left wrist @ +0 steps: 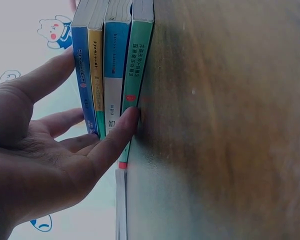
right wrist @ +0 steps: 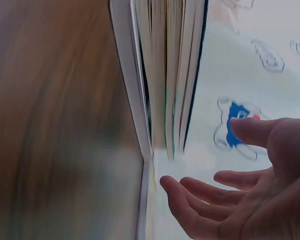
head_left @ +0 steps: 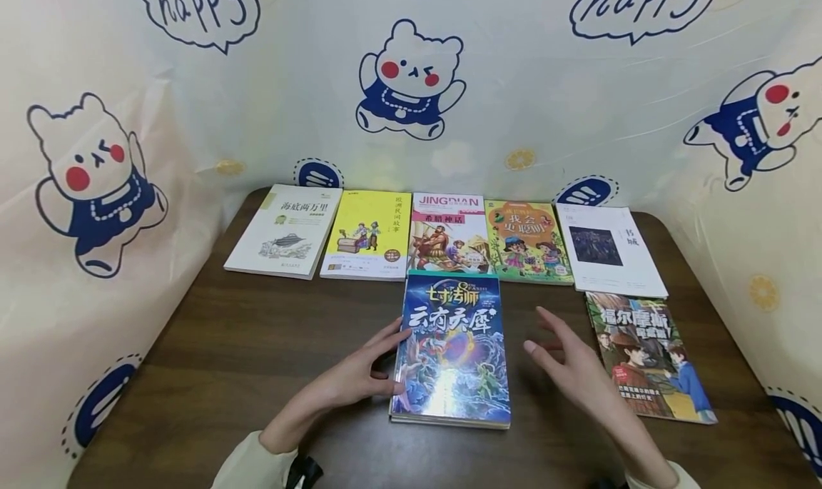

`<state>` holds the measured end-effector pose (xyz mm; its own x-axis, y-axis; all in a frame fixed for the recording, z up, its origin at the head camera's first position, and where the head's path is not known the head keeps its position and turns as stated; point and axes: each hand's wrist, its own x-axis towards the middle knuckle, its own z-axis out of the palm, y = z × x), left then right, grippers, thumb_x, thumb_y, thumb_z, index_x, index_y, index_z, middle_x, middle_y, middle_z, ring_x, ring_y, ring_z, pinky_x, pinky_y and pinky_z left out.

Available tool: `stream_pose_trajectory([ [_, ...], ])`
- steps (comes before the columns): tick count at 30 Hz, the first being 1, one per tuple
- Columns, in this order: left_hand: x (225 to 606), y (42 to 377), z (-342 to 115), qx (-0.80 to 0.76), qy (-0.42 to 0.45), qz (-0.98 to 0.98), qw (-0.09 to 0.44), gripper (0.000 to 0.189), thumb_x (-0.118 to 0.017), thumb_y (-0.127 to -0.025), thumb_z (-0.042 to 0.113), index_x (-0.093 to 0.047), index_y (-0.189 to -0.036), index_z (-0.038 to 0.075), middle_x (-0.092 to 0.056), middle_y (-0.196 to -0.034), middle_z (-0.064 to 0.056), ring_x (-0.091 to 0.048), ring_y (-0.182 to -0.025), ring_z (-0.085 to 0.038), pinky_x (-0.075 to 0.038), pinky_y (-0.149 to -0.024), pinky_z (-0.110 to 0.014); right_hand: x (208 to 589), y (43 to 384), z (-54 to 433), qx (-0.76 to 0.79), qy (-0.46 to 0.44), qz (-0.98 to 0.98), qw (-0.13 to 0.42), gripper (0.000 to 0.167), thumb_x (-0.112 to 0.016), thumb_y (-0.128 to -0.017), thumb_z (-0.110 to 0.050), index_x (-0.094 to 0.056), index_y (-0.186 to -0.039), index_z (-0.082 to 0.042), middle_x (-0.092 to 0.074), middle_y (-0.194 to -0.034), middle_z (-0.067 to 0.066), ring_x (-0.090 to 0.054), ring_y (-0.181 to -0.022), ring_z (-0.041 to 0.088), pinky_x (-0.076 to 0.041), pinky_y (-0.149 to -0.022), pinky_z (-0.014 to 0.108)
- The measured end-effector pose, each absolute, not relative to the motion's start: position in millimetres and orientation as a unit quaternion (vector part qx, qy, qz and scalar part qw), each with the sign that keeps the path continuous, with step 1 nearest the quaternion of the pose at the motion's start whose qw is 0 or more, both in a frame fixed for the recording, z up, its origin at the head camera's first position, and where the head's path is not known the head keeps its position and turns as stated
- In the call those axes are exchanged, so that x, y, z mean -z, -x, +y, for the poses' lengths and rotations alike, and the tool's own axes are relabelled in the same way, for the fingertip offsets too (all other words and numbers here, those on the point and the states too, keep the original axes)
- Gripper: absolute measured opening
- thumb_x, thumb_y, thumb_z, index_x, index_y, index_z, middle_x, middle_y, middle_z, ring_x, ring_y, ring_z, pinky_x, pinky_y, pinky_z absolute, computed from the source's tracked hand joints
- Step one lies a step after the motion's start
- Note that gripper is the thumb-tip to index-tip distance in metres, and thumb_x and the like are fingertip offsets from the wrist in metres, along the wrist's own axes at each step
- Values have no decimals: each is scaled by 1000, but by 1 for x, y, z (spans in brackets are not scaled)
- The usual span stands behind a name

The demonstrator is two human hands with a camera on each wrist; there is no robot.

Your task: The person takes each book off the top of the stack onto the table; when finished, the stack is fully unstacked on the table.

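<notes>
A stack of several books (head_left: pixel 452 364) lies flat near the middle of the table, topped by a blue fantasy-style cover with white Chinese lettering. Along its left side, my left hand (head_left: pixel 343 382) touches the edges with spread fingers and thumb. The left wrist view shows blue, yellow, blue-and-white and green spines (left wrist: pixel 135 75), with the fingertips of that hand (left wrist: pixel 50 155) against them. To the right of the stack, my right hand (head_left: pixel 571 367) hovers apart from it, fingers loosely extended and holding nothing. Page edges of the stack (right wrist: pixel 165 60) face this hand (right wrist: pixel 255 200) in the right wrist view.
Behind the stack runs a row of books: a white one (head_left: pixel 285 232), a yellow one (head_left: pixel 366 235), a pink-and-white one (head_left: pixel 449 232), an orange-green one (head_left: pixel 529 243) and another white one (head_left: pixel 610 250). A detective-story book (head_left: pixel 651 360) lies at right. Printed cloth (head_left: pixel 514 68) surrounds the wooden table (head_left: pixel 212 360).
</notes>
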<state>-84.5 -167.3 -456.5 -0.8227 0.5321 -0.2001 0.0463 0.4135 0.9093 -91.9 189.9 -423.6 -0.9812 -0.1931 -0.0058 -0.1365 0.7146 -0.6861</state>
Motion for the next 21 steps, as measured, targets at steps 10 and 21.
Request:
stream_pose_trajectory([
  [10, 458, 85, -167, -514, -190, 804, 232, 81, -74, -86, 23, -29, -152, 14, -4, -161, -9, -19, -141, -40, -51, -91, -38, 436, 86, 151, 391, 109, 906, 117, 83, -65, -89, -48, -24, -153, -17, -34, -149, 20, -48, -123, 39, -46, -93, 56],
  [21, 459, 85, -167, -511, -181, 807, 234, 81, -75, -85, 26, -31, -152, 20, -5, -162, -3, -20, -142, -35, -51, -91, -36, 451, 91, 145, 405, 92, 899, 140, 93, -73, -82, -47, -21, -154, -17, -25, -153, 23, -28, -137, 45, -32, -103, 64],
])
